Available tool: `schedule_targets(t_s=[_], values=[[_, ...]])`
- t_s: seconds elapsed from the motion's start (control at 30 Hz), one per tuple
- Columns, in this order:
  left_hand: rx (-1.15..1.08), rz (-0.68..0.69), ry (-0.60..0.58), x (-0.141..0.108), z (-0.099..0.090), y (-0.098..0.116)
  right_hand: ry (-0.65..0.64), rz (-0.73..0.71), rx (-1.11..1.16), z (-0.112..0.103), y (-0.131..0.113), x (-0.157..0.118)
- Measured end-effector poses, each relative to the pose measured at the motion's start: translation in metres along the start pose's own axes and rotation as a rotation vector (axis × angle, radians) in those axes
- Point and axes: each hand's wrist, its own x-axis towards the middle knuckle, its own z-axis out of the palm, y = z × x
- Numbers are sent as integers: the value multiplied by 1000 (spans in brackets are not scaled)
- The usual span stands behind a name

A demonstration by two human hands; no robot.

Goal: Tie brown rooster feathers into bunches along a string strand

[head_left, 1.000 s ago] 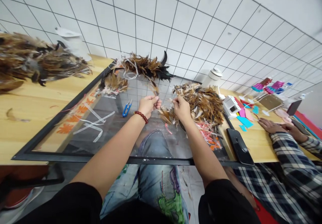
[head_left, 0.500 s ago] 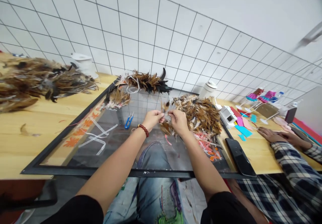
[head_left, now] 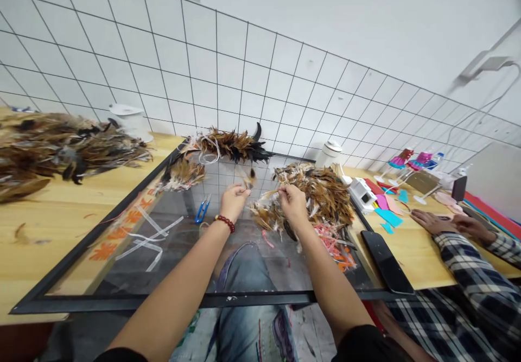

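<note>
My left hand (head_left: 235, 202), with a red bead bracelet at the wrist, pinches a small brown feather with a dark tip (head_left: 249, 178) over the glass panel. To its right, my right hand (head_left: 292, 202) is closed on a pale, thin feather at the edge of a brown feather pile (head_left: 321, 188). The two hands are apart. Blue thread snips (head_left: 202, 210) lie on the glass left of my left hand. Behind the hands are a long feather bundle (head_left: 234, 144) and a smaller feather bunch (head_left: 185, 175).
White strips (head_left: 150, 237) lie on the glass at left. A large feather heap (head_left: 69, 142) covers the far-left table. At right are a black phone (head_left: 386, 261), a white device (head_left: 362, 195), a white bottle (head_left: 329, 153) and a person's hands (head_left: 433, 223). A wire grid stands behind.
My hands have moved apart, the left one going left with the feather. My right hand now holds a pale feather near the pile. The view has shifted a little.
</note>
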Motion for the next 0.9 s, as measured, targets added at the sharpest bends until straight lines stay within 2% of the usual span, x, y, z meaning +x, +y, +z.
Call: schedule_targets(t_s=[0.07, 0.27, 0.33, 0.47, 0.53, 0.57, 0.7, 0.8, 0.9], values=[[52, 104, 18, 1, 0, -2, 5, -62, -62, -2, -3, -2], [-44, 17, -118, -4, 6, 3, -29, -208, -218, -3, -8, -6], [-28, 80, -142, -6, 6, 6, -19, -224, -242, -1, -8, -7], [44, 229, -71, -9, 3, 13, -10, -258, -263, 1, -9, -7], [50, 189, -99, -11, 3, 15, -17, -278, -269, 2, -10, -7], [39, 146, -152, -13, 4, 15, -18, -282, -272, 2, -11, -7], [2, -20, -445, -19, 10, 11, -20, -258, -269, 1, -12, -8], [-35, -109, -453, -21, 11, 9, -6, -195, -182, 3, -11, -6], [-270, -226, -422, -20, 9, 12, 56, -11, 114, 10, -8, -3]])
